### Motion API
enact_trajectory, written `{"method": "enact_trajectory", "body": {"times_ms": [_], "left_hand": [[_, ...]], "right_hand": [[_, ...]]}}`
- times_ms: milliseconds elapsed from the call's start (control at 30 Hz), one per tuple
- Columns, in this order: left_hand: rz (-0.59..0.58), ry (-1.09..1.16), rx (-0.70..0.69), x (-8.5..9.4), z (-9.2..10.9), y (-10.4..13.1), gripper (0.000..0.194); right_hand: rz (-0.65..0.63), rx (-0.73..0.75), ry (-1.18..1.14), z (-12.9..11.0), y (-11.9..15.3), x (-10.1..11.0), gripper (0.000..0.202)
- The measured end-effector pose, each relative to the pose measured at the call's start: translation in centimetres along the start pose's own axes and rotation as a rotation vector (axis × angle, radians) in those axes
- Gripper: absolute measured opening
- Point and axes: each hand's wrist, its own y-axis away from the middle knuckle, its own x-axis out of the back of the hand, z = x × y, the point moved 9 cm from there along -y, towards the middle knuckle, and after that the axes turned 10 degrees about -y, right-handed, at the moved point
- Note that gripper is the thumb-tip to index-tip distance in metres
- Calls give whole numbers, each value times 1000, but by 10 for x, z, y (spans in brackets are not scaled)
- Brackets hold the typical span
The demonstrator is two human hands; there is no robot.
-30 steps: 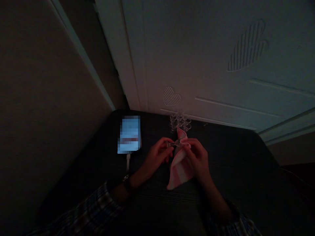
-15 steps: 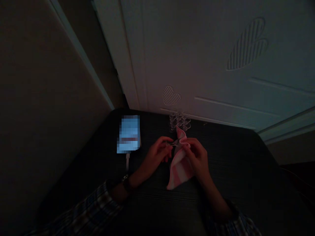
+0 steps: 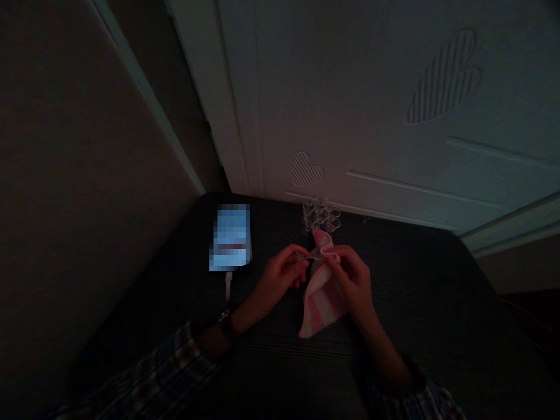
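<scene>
In the dim head view, my left hand (image 3: 286, 269) pinches one end of a small clear stemmed glass (image 3: 311, 255), held sideways above the table. My right hand (image 3: 353, 274) is closed on a pink and white cloth (image 3: 322, 297), whose upper fold laps around the glass's other end. The rest of the cloth hangs down toward me, its lower corner pointing left. That far end of the glass is partly hidden by cloth and fingers. Just beyond the cloth stand several small clear glasses (image 3: 321, 213) in a tight cluster.
A lit phone (image 3: 230, 238), its screen blurred out, lies to the left with a white cable (image 3: 228, 286) running toward me. The dark table (image 3: 271, 373) meets a pale panel (image 3: 371, 116) with heart reliefs at the back. A wall (image 3: 87, 175) rises on the left.
Both hands keep their holds on the glass and the cloth, nearly in place. The glass looks slightly turned between them. The whole view has shifted a little.
</scene>
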Motion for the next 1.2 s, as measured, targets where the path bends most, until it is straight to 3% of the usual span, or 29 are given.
{"method": "enact_trajectory", "body": {"times_ms": [667, 1200], "left_hand": [[37, -9, 1, 4, -2, 0, 32], [22, 18, -1, 1, -2, 0, 27]], "right_hand": [[-8, -2, 17, -1, 0, -1, 12], [-11, -4, 15, -1, 0, -1, 13]]}}
